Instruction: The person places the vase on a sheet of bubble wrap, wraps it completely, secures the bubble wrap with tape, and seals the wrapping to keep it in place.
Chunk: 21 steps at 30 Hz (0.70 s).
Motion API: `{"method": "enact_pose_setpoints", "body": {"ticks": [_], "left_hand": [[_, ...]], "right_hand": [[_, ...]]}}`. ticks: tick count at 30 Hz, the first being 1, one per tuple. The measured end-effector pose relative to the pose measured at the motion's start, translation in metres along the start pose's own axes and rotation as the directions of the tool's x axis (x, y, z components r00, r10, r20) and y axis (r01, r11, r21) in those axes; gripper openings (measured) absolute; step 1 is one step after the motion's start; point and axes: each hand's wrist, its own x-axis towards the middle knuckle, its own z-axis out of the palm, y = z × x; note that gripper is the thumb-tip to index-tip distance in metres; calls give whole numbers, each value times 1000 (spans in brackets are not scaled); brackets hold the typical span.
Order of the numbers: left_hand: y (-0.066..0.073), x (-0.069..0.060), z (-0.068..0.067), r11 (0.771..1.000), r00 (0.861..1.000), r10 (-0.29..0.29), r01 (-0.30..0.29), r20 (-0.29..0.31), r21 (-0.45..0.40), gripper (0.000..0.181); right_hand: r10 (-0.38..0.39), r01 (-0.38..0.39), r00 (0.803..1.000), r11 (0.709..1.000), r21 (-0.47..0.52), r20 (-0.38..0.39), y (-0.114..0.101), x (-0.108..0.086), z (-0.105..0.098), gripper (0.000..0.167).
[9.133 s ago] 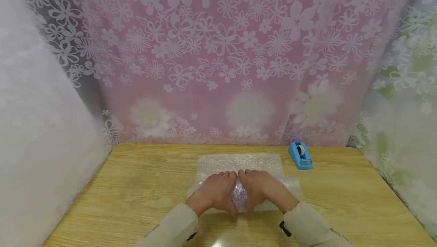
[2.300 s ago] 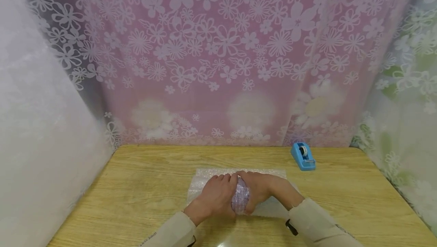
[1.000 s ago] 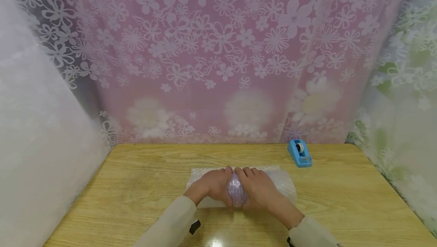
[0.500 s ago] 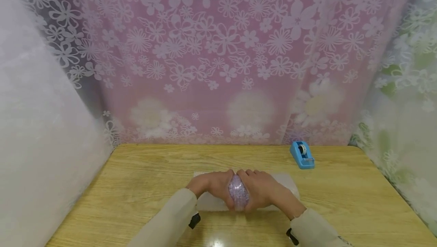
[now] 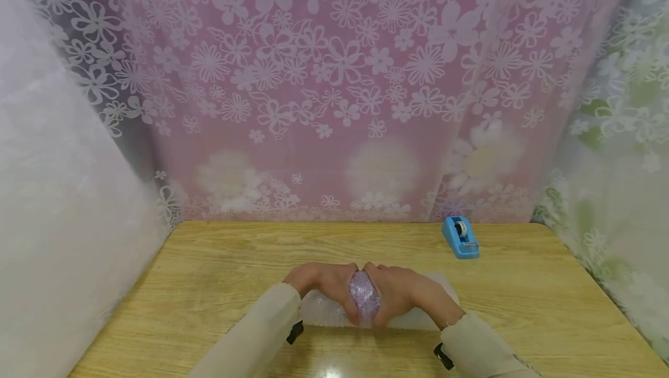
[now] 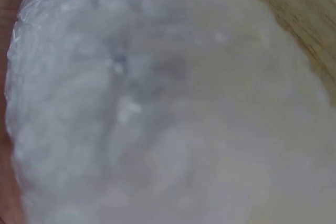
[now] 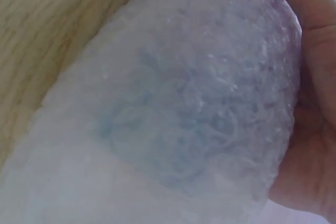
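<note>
A roll of bubble wrap lies crosswise near the table's front, with something purplish showing through its middle. My left hand grips the roll from the left, thumb on the near side and fingers over the far side. From the right, my right hand holds it the same way, close beside the left. In the left wrist view, the roll's cloudy end fills most of the picture. Bluish marks show through the wrap in the right wrist view. What is inside cannot be made out.
A blue tape dispenser with a roll of tape stands at the back right of the wooden table. A pink flowered curtain hangs behind the table, and pale sheets hang at both sides.
The flat bubble wrap seen beyond the hands earlier has been wound into the roll; no flat part shows beyond it now. Both hands have shifted their grip around it. The tape dispenser stays put.
</note>
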Motion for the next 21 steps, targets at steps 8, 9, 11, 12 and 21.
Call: {"method": "enact_pose_setpoints", "body": {"ticks": [8,9,11,12,21], "left_hand": [[9,-7,3,936,980,-112,159,-163,314,81],[12,-8,5,906,974,-122,188,-192,380,83],[22,-10,9,830,961,-132,242,-244,503,88],[26,-11,11,787,955,-129,262,-266,559,90],[36,-22,37,629,882,-40,388,-470,674,91]], "right_hand": [[10,-8,999,999,-41,37,-2,6,-4,77],[18,-16,999,999,-45,44,-2,6,-5,78],[34,-32,998,998,-48,54,-2,5,-6,79],[44,-41,997,998,-50,59,-2,5,-6,80],[46,-42,997,998,-57,67,-6,8,-7,69]]}}
